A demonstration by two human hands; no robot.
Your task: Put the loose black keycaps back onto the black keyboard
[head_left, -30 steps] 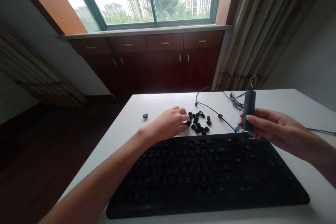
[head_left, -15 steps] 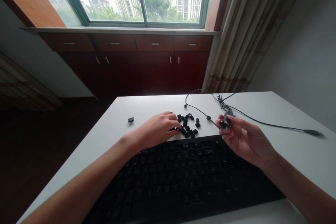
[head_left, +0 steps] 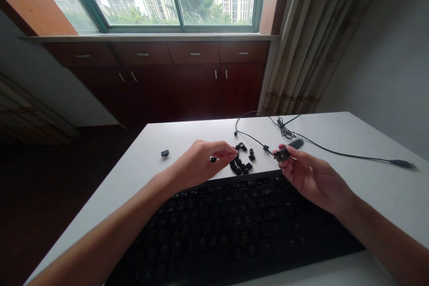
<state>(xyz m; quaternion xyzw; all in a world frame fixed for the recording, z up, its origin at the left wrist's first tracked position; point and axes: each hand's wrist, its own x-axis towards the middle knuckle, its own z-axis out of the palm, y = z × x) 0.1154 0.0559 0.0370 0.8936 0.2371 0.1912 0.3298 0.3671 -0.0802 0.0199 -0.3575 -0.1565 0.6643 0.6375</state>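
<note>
A black keyboard [head_left: 234,228] lies on the white table [head_left: 368,178] in front of me. Just behind it sits a small pile of loose black keycaps [head_left: 241,164]. My left hand [head_left: 201,163] hovers beside that pile, thumb and fingers pinched on one keycap [head_left: 212,159] lifted off the table. My right hand [head_left: 311,176] is closed around a dark, slim keycap-puller tool [head_left: 287,149], held tilted above the keyboard's far edge.
A single keycap [head_left: 164,153] lies apart at the left. The keyboard's black cable [head_left: 335,152] runs across the table's back to a plug [head_left: 402,164] at the right. Beyond stand dark wooden cabinets [head_left: 187,76], a window and a curtain [head_left: 311,40].
My left hand has risen from the pile with a keycap pinched in it. The right hand lowered the tool from upright to a tilt and moved left. The view shifted right.
</note>
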